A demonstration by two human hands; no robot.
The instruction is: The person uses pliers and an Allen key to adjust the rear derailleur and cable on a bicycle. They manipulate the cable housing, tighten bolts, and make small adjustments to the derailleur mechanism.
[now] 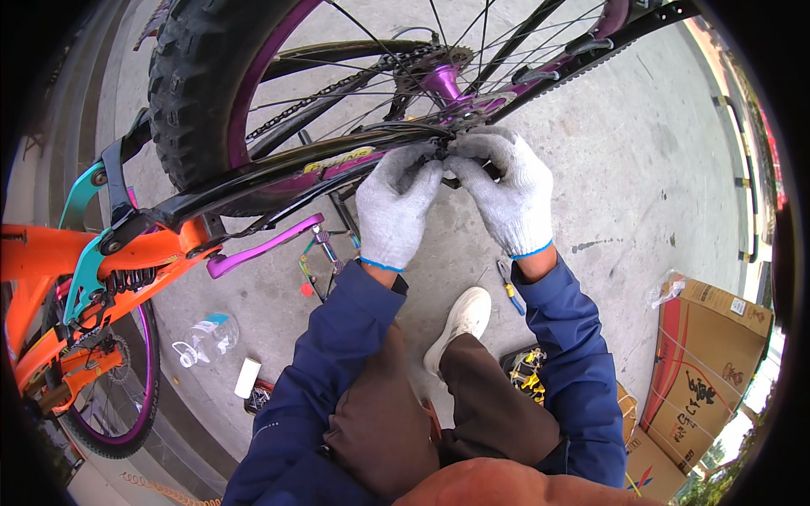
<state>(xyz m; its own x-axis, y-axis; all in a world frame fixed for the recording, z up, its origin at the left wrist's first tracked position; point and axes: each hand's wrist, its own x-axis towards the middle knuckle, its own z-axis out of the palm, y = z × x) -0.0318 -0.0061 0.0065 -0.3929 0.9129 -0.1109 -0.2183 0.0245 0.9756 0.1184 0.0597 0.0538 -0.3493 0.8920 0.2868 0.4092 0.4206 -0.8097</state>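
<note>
A bicycle's rear wheel with a knobby black tire (183,95) and a purple hub (446,85) fills the upper part of the view. Along its near side runs a black frame stay (266,161). At the stay's rear end, by the disc brake rotor (490,104), my left hand (395,202) and my right hand (506,183) meet, both in light gray knit gloves. Thumb and fingers of each close on a small black part (441,150); its exact kind is hidden by the gloves. Black cables (392,126) lead along the stay to this spot.
A purple crank arm (266,245) and pedal (326,243) stick out on the left, beside the orange frame (152,253). Pliers (511,290) lie by my shoe (465,316). A plastic bottle (209,338), a tool tray (528,373) and cardboard boxes (702,373) are around me.
</note>
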